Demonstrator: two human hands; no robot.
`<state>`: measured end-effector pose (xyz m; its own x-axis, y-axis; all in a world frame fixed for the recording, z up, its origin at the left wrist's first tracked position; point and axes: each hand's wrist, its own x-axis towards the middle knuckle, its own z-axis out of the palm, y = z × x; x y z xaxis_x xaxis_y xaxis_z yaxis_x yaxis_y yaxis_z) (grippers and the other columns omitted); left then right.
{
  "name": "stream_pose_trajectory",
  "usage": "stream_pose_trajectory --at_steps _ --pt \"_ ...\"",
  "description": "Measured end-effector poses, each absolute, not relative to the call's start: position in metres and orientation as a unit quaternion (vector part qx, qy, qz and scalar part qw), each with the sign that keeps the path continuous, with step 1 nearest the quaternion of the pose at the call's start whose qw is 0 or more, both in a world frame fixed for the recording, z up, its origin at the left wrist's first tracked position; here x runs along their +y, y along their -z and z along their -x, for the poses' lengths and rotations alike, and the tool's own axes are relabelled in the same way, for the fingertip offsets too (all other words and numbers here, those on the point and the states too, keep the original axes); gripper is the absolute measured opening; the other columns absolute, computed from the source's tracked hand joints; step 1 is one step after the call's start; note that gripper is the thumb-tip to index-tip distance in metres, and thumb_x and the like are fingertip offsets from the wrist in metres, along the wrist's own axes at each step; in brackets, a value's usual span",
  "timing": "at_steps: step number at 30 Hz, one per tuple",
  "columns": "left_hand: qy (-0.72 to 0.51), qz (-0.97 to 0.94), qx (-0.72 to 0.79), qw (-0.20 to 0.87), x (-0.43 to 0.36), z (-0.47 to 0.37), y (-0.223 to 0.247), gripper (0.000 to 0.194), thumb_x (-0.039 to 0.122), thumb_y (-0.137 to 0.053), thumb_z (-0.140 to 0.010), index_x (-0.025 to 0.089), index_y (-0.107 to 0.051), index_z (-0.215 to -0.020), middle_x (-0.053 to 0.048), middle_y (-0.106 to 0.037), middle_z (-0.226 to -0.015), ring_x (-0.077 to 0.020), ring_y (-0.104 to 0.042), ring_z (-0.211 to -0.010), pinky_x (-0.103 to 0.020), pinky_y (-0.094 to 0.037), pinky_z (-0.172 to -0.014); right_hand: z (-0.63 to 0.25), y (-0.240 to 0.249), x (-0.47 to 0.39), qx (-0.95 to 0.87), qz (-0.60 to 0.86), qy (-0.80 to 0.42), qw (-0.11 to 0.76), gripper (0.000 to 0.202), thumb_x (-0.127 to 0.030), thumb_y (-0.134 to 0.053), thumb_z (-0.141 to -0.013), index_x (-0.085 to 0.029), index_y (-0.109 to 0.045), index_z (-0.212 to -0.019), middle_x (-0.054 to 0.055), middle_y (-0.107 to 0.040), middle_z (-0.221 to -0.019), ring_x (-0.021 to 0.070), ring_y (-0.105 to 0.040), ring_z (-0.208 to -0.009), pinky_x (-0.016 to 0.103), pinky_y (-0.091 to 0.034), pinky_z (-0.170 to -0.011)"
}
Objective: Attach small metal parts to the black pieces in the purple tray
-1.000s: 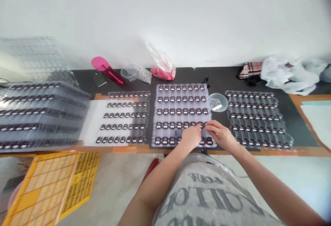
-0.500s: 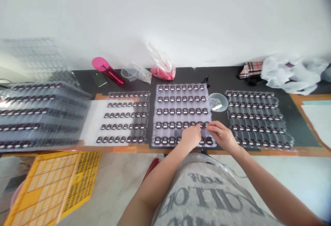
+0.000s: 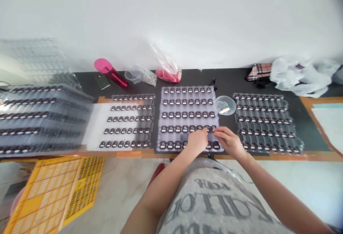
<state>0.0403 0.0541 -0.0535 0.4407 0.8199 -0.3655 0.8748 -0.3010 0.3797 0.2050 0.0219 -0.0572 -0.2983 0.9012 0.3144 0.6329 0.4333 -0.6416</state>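
A pale plastic tray (image 3: 188, 120) in the middle of the table bears five rows of small black parts with white labels. My left hand (image 3: 197, 142) rests over its lower right area, fingers closed near the fourth row; what they touch is too small to tell. At the tray's right edge, my right hand (image 3: 227, 141) has its fingertips pinched together by the last black part (image 3: 213, 128) of that row. Anything between those fingertips is too tiny to make out. Right of the tray lies a round clear dish (image 3: 225, 106) with small pieces and a white-and-coloured item.
Similar filled trays stand right (image 3: 264, 123) and left (image 3: 144, 130), beside a tall tray stack (image 3: 48, 119). Behind are a pink bottle (image 3: 111, 72), a clear cup (image 3: 134, 75), a red-filled bag (image 3: 168, 74) and white plastic bags (image 3: 300, 76). A yellow crate (image 3: 50, 191) is below left.
Both hands stay at nearly the same place by the right end of the fourth row. The whole view has shifted very slightly.
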Motion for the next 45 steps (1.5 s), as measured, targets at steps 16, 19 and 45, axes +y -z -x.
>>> stream_pose_trajectory --at_steps 16,19,45 --pt "0.074 -0.802 0.527 0.272 0.055 -0.041 0.048 0.032 0.026 -0.026 -0.092 0.020 -0.044 -0.118 -0.008 -0.065 -0.097 -0.0183 -0.062 -0.088 -0.030 -0.047 -0.074 -0.207 0.060 0.020 -0.784 0.494 -0.192 0.323 0.020 -0.015 -0.047 -0.085 -0.023 -0.061 -0.097 0.008 -0.059 -0.101 0.0177 -0.059 -0.093 0.033 -0.052 -0.082" --pt "0.063 -0.804 0.524 0.272 0.055 -0.041 0.048 0.032 0.026 -0.027 -0.091 0.020 -0.044 -0.118 -0.007 -0.065 -0.097 -0.0187 -0.062 -0.088 -0.030 -0.047 -0.073 -0.206 0.060 0.021 -0.771 0.507 -0.189 0.336 0.018 -0.016 -0.048 -0.085 -0.023 -0.061 -0.095 0.008 -0.059 -0.098 0.0175 -0.059 -0.092 0.033 -0.052 -0.081" --pt "0.033 -0.805 0.527 0.270 0.053 -0.040 0.056 0.032 0.026 -0.027 -0.091 0.020 -0.046 -0.116 -0.007 -0.066 -0.094 -0.0194 -0.063 -0.085 -0.031 -0.047 -0.071 -0.201 0.056 0.025 -0.716 0.537 -0.223 0.386 0.013 -0.016 -0.052 -0.082 -0.022 -0.063 -0.087 0.007 -0.060 -0.091 0.0176 -0.060 -0.085 0.032 -0.051 -0.077"
